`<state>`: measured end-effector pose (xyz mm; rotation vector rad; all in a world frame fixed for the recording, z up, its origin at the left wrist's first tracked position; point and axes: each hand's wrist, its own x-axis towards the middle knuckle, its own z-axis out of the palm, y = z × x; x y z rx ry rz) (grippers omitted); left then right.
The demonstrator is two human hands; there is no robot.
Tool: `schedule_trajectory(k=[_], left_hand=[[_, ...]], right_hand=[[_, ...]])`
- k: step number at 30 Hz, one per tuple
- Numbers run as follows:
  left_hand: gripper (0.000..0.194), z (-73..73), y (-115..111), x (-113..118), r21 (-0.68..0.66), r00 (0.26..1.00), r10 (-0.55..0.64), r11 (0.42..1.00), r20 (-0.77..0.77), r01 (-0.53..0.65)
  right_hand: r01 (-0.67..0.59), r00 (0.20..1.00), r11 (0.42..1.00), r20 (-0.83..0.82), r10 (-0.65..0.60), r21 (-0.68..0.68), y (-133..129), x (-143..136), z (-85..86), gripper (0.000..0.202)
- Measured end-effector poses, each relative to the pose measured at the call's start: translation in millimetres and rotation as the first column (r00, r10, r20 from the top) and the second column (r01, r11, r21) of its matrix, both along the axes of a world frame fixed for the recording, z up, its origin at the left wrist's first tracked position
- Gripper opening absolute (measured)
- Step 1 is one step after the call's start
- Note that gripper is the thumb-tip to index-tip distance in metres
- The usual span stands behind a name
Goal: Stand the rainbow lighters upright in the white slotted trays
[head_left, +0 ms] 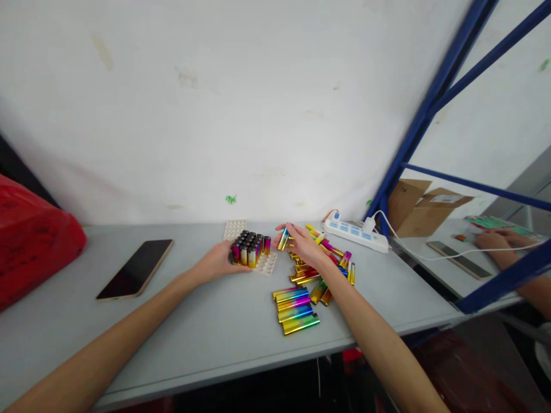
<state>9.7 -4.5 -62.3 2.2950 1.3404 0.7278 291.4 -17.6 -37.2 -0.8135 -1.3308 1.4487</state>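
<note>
Several shiny multicoloured cylinders with black tops (252, 251) stand packed together on a white tray with round cells (267, 264). My left hand (221, 261) is wrapped round the left and near sides of this group. Just right of the tray, my right hand (300, 244) grips one shiny cylinder (283, 238), blue and gold, tilted upright between thumb and fingers. Under and beside my right wrist lies a loose pile of shiny coloured cylinders (307, 273). Nearer the table's front, several more cylinders (295, 310) lie side by side in a row.
A second white tray (235, 228) lies behind, by the wall. A phone (136, 269) and a red bag (37, 241) are left. A power strip (356, 234) with cables, a blue frame (413, 137), a cardboard box (424, 212) and another person's hands (501, 238) are right.
</note>
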Motion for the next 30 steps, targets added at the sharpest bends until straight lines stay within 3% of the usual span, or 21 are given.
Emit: schedule_trajectory(k=[8,13,18,21,27,30], left_hand=[[0.078,2.4,-1.7,0.3,-0.012,0.999,0.020,1.000,-0.043,-0.021],[0.073,4.3,-3.3,0.4,-0.012,0.999,-0.024,1.000,-0.038,0.024],[0.073,4.6,-3.8,0.6,-0.024,0.999,-0.013,1.000,-0.048,0.012],[0.073,4.4,-3.4,0.6,-0.021,0.999,-0.023,1.000,-0.040,0.022],[0.076,4.6,-3.2,0.5,-0.018,0.998,-0.066,0.998,-0.022,0.065],[0.077,4.4,-3.8,0.9,-0.003,0.997,-0.069,0.998,-0.018,0.069]], right_hand=[[0.098,0.995,0.991,0.013,-0.100,0.096,7.9,4.6,-1.6,0.050],[0.196,0.965,0.969,0.148,-0.218,0.154,5.8,0.4,-5.3,0.047],[0.319,0.793,0.829,0.350,-0.499,0.459,-0.1,-4.2,-6.8,0.050],[0.328,0.702,0.780,0.415,-0.579,0.533,0.1,-6.0,-7.6,0.043],[0.336,0.663,0.743,0.415,-0.623,0.579,-1.0,-3.8,-3.1,0.040],[0.254,0.729,0.799,0.435,-0.529,0.545,-5.1,-2.8,0.4,0.041]])
